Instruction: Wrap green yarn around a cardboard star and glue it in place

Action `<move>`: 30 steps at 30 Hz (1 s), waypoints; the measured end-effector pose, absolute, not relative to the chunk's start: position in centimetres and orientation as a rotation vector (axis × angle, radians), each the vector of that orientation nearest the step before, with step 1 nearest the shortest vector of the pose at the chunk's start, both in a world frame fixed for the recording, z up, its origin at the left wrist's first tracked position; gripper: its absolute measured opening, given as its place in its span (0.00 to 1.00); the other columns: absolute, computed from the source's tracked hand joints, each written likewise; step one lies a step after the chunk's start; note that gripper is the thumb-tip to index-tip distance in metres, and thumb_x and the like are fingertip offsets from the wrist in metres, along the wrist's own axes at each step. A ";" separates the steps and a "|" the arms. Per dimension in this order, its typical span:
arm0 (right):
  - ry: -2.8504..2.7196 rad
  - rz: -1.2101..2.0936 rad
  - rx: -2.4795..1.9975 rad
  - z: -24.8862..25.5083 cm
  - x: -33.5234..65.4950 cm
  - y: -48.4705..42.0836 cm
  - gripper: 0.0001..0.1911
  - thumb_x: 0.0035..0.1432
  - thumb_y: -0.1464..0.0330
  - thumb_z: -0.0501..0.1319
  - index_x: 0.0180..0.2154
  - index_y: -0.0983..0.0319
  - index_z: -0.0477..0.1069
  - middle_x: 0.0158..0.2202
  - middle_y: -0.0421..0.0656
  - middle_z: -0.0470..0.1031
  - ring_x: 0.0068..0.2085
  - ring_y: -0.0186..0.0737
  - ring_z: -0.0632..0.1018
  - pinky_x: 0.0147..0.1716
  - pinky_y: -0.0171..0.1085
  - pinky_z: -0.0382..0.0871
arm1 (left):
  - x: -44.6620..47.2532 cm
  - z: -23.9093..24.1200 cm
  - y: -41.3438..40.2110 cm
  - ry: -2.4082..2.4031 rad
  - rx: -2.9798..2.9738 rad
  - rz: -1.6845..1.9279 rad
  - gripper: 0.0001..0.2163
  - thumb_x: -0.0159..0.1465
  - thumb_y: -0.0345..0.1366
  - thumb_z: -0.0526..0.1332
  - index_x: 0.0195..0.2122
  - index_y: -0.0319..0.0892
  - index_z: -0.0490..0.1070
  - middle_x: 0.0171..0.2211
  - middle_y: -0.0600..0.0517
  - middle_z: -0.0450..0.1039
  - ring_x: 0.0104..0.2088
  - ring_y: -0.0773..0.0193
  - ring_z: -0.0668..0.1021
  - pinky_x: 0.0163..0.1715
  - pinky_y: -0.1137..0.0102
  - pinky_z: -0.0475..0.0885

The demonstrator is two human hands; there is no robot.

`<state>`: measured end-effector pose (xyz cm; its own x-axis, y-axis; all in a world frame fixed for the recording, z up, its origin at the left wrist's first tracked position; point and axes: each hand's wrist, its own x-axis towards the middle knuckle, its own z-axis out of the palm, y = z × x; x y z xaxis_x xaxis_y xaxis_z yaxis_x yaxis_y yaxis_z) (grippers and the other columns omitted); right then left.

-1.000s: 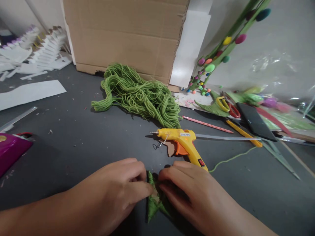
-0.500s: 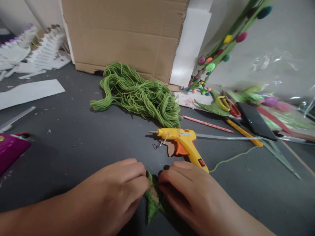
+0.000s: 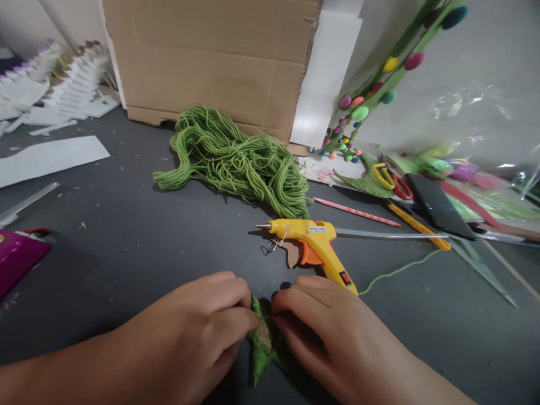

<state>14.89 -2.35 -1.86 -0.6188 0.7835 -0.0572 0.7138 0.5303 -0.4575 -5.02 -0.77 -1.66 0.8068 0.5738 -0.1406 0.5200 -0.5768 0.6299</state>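
Between my two hands, low in the head view, is a small cardboard piece wrapped in green yarn (image 3: pixel 260 360), with pointed tips and a strip of bare brown cardboard along its middle. My left hand (image 3: pixel 206 329) has its fingers bent onto the left edge of the piece. The fingers of my right hand (image 3: pixel 324 326) are pinched at its right side, and the tips are partly hidden. Just beyond the hands lies a yellow hot glue gun (image 3: pixel 324 247) with an orange trigger, nozzle pointing left and a clear glue stick (image 3: pixel 388 234) in its back.
Behind the glue gun is a bundle of green yarn (image 3: pixel 240 160) by an upright cardboard sheet (image 3: pixel 211 62). To the right lie a pink pencil (image 3: pixel 356 212), a yellow cutter (image 3: pixel 417 226), scissors (image 3: pixel 485 270) and a black phone-like slab (image 3: pixel 439 205). A purple object (image 3: pixel 21 259) sits left.
Both hands stay almost in place on the yarn-wrapped piece, with only slight finger movement. The view has shifted very slightly.
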 end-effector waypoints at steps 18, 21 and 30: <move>-2.531 0.767 -1.449 -2.0 14.5 -2.4 0.08 0.55 0.77 0.53 0.25 0.62 0.63 0.25 0.39 0.66 0.27 0.35 0.65 0.27 0.34 0.57 | -5.1 -2.0 -1.1 0.769 2.502 0.356 0.13 0.62 0.27 0.49 0.30 0.42 0.73 0.34 0.49 0.73 0.34 0.61 0.71 0.37 0.69 0.69; -2.491 0.768 -1.491 -2.2 14.3 -2.4 0.09 0.54 0.78 0.53 0.25 0.62 0.63 0.24 0.39 0.66 0.27 0.35 0.66 0.27 0.34 0.57 | -5.3 -1.9 -1.1 0.726 2.556 0.370 0.14 0.63 0.27 0.48 0.30 0.41 0.73 0.33 0.49 0.74 0.33 0.61 0.72 0.37 0.69 0.69; -2.463 0.755 -1.496 -2.3 14.2 -2.6 0.09 0.55 0.77 0.53 0.25 0.62 0.62 0.24 0.38 0.67 0.27 0.34 0.66 0.26 0.33 0.57 | -5.6 -2.0 -0.5 0.709 2.432 0.343 0.12 0.65 0.28 0.49 0.36 0.42 0.72 0.39 0.50 0.74 0.38 0.64 0.74 0.39 0.72 0.70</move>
<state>14.15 -2.57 -2.27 -0.4858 0.8660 -0.1187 0.7836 0.3714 -0.4980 -5.57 -0.53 -1.97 0.8261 0.5577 0.0808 0.4096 -0.6927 0.5936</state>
